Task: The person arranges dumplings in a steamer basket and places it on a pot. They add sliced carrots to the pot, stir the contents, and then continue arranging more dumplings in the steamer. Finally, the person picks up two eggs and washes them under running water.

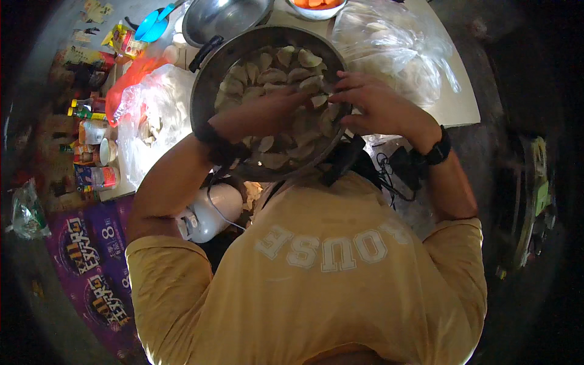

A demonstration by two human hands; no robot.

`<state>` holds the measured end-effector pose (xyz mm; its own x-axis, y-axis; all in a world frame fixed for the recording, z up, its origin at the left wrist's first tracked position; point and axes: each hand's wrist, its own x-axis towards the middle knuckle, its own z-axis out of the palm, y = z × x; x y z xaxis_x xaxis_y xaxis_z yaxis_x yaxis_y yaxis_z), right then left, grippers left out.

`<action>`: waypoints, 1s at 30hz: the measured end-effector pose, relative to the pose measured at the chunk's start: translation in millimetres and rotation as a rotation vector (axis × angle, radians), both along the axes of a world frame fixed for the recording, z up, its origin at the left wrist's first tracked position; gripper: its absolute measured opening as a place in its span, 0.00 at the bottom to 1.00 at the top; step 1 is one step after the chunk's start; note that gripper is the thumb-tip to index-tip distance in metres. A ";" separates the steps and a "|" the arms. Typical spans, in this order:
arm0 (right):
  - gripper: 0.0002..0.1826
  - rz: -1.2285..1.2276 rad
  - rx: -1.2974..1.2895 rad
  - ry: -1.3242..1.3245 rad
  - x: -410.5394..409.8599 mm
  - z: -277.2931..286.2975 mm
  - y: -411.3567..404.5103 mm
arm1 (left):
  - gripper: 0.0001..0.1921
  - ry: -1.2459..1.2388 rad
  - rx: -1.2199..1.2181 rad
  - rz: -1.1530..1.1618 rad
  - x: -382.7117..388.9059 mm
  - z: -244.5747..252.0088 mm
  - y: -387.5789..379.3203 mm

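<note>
A large dark pan (199,98) stands before me on the near side of the table, holding several pale half-moon dumplings (272,76). My left hand (269,114) reaches across the pan, its fingertips close to a dumpling (319,100) near the right side. Those fingers blur into the shadow, so I cannot tell whether they pinch it. At the pan's right rim, my right hand (374,100) has its fingers spread, pointing left toward the same dumpling. Nothing shows in its grip. The left forearm hides part of the dumplings below it.
Behind the pan sit a second metal pan (228,20) and a bowl (319,13) of cut orange pieces. Clear plastic bags (392,54) lie right; another plastic bag (155,109) lies left. Jars (105,178) line the left edge. A white rounded container (221,214) stands below the table.
</note>
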<state>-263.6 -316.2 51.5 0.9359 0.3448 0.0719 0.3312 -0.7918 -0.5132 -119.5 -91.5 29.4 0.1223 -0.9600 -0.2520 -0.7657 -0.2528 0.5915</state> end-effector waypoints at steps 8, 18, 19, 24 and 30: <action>0.23 0.016 0.095 0.047 -5.6 3.1 -3.6 | 0.19 -0.082 -0.010 -0.080 0.0 -11.5 18.0; 0.20 -0.142 0.203 -0.008 -64.1 20.7 24.1 | 0.22 -0.141 -0.156 -0.174 5.1 23.6 33.6; 0.20 -0.112 0.246 -0.024 -71.6 24.5 27.3 | 0.22 -0.051 -0.143 -0.133 0.9 35.1 39.4; 0.22 -0.230 0.158 -0.017 -121.4 43.8 40.3 | 0.19 0.085 -0.154 0.134 -18.0 79.7 84.1; 0.23 -0.216 0.238 0.146 -195.1 79.5 17.8 | 0.21 0.072 -0.144 0.368 -64.2 107.1 148.9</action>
